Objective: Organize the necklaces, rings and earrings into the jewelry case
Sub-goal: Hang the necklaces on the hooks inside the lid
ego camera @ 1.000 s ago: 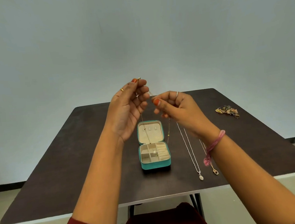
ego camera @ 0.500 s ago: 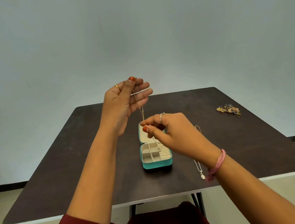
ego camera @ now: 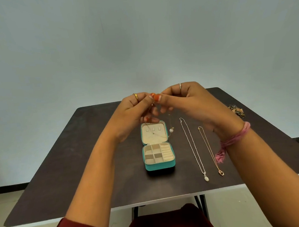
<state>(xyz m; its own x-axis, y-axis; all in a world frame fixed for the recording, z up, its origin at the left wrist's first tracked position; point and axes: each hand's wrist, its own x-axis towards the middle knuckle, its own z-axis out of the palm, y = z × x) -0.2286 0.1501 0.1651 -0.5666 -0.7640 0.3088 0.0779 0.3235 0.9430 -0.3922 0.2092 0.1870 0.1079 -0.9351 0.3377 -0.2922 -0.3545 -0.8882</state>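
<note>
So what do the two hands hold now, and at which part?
Both hands, left and right, pinch a thin pearl necklace by its chain's upper ends.

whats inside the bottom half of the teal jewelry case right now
The jewelry case tray shows only bare cream dividers and ring rolls; no jewelry visible. The near wall hides the front compartments' floor.

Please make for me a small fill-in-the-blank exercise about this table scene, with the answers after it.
1. The teal jewelry case on the table has its lid ____.
2. Beside the case, ____ necklaces lie stretched out flat on the table.
3. The left hand and right hand together pinch a thin ____ above the case.

Answers: open; two; necklace
</note>
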